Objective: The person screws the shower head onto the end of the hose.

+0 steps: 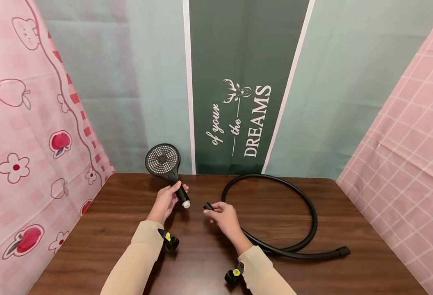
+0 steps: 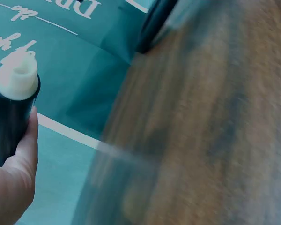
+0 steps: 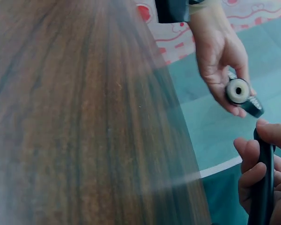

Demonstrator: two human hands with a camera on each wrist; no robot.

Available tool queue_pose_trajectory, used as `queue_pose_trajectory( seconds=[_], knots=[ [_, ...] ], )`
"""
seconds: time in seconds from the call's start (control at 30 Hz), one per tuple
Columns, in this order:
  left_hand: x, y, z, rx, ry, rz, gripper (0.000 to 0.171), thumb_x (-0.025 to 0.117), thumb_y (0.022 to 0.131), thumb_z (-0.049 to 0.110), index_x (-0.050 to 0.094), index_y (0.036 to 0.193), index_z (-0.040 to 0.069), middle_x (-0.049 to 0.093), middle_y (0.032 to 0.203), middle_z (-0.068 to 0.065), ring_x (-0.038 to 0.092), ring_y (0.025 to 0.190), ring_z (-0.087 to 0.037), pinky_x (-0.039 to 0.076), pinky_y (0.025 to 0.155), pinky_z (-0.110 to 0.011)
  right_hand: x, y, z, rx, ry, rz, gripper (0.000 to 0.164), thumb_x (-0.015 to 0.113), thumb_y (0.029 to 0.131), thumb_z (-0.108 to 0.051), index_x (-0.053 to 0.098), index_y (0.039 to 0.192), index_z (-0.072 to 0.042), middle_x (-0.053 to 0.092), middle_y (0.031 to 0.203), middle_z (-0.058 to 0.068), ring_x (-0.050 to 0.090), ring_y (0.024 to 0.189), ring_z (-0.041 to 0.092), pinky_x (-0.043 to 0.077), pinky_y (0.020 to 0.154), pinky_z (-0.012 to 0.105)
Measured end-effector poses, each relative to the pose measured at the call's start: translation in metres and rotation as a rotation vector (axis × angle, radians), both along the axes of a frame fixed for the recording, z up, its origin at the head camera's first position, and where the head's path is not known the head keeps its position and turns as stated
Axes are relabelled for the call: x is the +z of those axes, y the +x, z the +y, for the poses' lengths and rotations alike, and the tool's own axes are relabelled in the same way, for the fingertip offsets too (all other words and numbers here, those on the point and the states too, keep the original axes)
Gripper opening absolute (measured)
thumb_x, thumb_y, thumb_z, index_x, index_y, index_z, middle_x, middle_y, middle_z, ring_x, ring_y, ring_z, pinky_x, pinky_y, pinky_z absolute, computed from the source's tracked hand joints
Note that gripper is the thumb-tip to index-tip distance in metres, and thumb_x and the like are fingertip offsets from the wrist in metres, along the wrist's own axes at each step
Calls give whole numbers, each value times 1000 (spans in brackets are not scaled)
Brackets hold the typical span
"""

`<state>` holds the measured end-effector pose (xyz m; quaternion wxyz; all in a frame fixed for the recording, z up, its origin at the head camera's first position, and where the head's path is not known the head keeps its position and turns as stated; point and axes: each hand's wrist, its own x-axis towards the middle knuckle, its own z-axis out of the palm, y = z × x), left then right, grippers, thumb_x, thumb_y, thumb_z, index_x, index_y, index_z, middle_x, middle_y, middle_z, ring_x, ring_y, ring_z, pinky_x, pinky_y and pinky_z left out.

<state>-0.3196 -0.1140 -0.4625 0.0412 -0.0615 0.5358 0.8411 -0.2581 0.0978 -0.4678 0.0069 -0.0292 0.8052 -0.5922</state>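
Observation:
My left hand (image 1: 166,200) grips the handle of a black shower head (image 1: 162,159). Its round spray face, dotted with pale nozzles, tilts up toward me. The handle ends in a white threaded fitting (image 2: 19,75), bare and pointing toward the right hand. My right hand (image 1: 224,217) pinches one end of a black shower hose (image 1: 315,217) between thumb and fingers. That hose end (image 3: 263,164) stands a short gap from the white fitting, the two apart. The rest of the hose loops over the table, its other end connector (image 1: 343,251) lying at the right.
Beneath both hands is a brown wooden table (image 1: 102,241). Behind it hangs a green cloth (image 1: 235,45) with white lettering. Pink patterned cloths stand at the left (image 1: 17,143) and right (image 1: 404,135) sides.

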Motion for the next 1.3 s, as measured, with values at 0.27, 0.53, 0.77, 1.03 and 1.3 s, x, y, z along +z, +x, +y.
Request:
queue_pose_trajectory(
  seconds=[0.27,0.53,0.77,1.03,1.3],
  knots=[
    [14,3,6,106,-44,72,48,57,102,26,49,135,-9,73,93,5,72,93,-7,54,86,-17,0,3,2,6,0,89,29,81,83,-20,71,101,1,73,81,13,63,61,13,53,60,26],
    [18,12,12,227,-29,143,45,64,98,24,56,126,-10,74,86,7,74,90,-9,53,86,-16,0,11,3,26,-67,120,29,81,84,-19,72,104,-1,75,91,15,67,68,17,59,69,35],
    [24,18,23,286,39,240,35,66,97,18,59,117,-10,76,85,3,74,85,-9,54,86,-18,3,12,5,23,-74,151,27,81,84,-19,73,103,-2,75,91,16,68,68,18,60,70,42],
    [33,24,29,309,62,303,37,66,96,17,58,118,-12,76,84,6,75,86,-11,56,87,-22,7,12,5,2,-75,161,29,82,82,-22,74,102,-2,75,89,15,70,72,26,59,71,47],
    [46,29,35,327,110,387,23,64,97,11,61,109,-8,76,84,2,74,82,-10,57,84,-24,16,6,7,-65,-59,270,28,83,81,-19,70,102,-7,76,92,13,69,78,8,56,68,20]
  ],
)
